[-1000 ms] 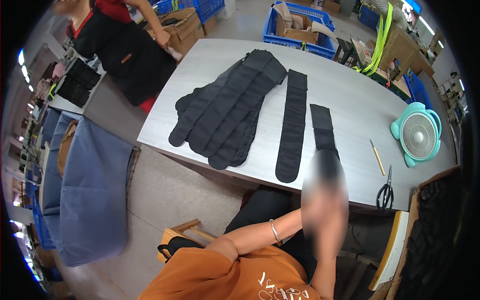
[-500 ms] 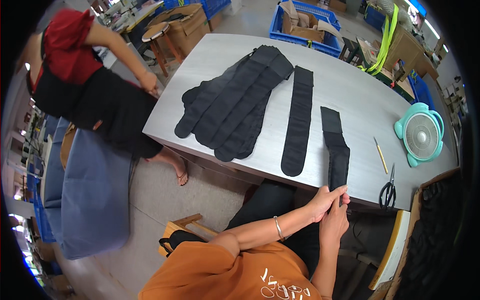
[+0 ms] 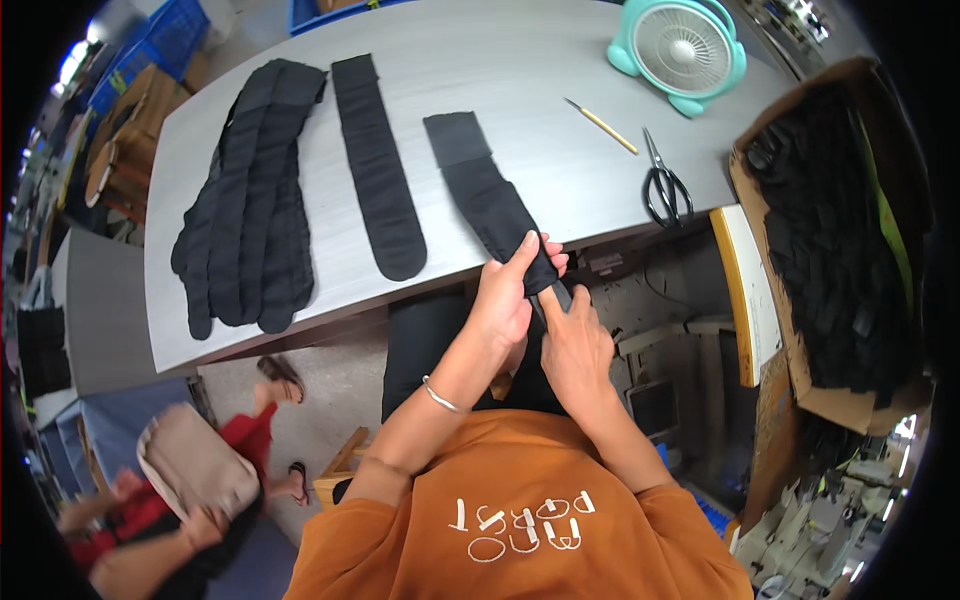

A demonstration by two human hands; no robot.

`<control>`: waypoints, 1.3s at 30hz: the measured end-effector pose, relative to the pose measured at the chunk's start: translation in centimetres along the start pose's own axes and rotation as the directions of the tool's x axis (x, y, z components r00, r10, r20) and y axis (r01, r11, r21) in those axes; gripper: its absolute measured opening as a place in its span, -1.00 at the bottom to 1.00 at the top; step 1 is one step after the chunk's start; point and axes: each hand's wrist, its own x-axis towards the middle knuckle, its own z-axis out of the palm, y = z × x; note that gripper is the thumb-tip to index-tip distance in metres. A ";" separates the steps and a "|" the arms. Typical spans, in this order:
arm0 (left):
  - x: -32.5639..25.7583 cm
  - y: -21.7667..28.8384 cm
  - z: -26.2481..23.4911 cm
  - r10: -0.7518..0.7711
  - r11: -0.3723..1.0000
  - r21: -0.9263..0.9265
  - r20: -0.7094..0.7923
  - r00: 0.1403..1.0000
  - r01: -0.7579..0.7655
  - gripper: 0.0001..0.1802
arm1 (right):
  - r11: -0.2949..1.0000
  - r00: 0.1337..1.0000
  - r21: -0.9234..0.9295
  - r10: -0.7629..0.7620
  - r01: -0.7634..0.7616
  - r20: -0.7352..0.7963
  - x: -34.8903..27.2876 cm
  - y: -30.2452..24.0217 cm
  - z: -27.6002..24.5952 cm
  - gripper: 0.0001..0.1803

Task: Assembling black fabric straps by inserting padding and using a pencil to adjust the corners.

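The near end of a black sock (image 3: 487, 193) is gripped at the table (image 3: 560, 60) edge by closed fingers of the left hand (image 3: 508, 296) and the right hand (image 3: 574, 347).

A brown cardboard box (image 3: 790, 300) of black fabric stands open right of the table.

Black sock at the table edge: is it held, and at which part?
Yes. Both hands, left hand and right hand, hold the black sock at its near end, which hangs over the table edge.
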 end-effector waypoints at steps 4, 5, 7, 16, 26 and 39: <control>-0.9 -2.2 0.6 0.042 0.999 0.017 0.077 0.996 -0.044 -0.70 | 0.998 0.964 -0.061 -0.023 0.007 -0.265 2.6 0.3 2.0 -0.95; -0.8 -2.2 0.3 0.016 1.000 -0.008 0.035 0.999 -0.016 -0.66 | 0.996 0.974 -0.085 -0.011 -0.009 -0.228 2.9 0.3 2.3 -0.95; -0.4 -1.5 0.4 -0.049 0.997 -0.066 0.016 0.999 0.050 -0.56 | 0.994 0.990 -0.105 0.006 -0.021 -0.142 3.1 0.5 2.0 -0.95; -0.4 -2.5 1.4 0.013 1.000 -0.022 0.194 0.981 -0.009 -0.57 | 0.969 0.957 -0.180 0.122 -0.172 -0.262 1.8 0.4 0.2 -0.66; -0.1 -0.4 -0.5 0.136 0.984 0.089 0.174 0.975 -0.153 -0.58 | 0.994 0.977 -0.072 0.072 -0.088 -0.200 -0.4 -0.3 0.3 -0.76; -1.1 -1.1 1.1 0.118 0.991 0.058 -0.002 0.993 -0.118 -0.63 | 0.987 0.984 0.140 -0.057 0.081 -0.171 -1.6 1.3 -0.8 -0.39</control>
